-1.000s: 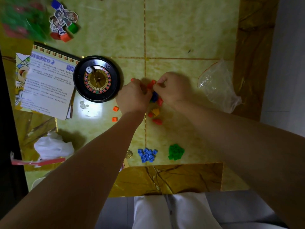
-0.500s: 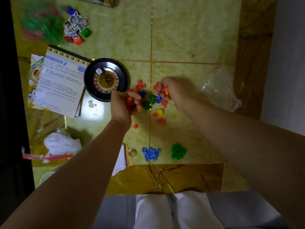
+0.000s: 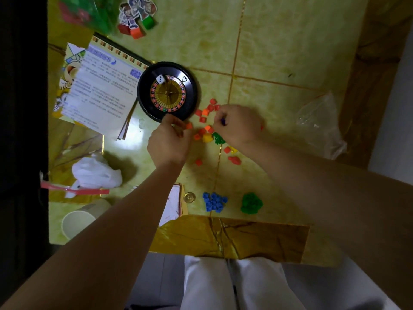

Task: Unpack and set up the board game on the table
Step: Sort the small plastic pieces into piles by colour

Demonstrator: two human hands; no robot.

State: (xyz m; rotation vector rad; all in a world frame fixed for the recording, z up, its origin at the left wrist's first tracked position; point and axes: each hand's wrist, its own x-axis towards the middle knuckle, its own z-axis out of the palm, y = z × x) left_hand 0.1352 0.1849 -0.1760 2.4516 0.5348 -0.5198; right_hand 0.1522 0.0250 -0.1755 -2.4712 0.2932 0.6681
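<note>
Blue piece (image 3: pixel 223 121) picked up, now pinched in right hand (image 3: pixel 240 127)

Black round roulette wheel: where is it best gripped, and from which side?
Probably pinch the black round roulette wheel by its outer rim at the far right edge, from above. It lies flat; that edge borders bare yellow table, while the white printed sheet crowds its left.

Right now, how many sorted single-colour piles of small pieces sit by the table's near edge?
2. The blue pile lies right of the gold coin; the green pile lies right of the blue one. Neither is hidden; the scattered mixed pieces beyond them are unsorted.
</note>
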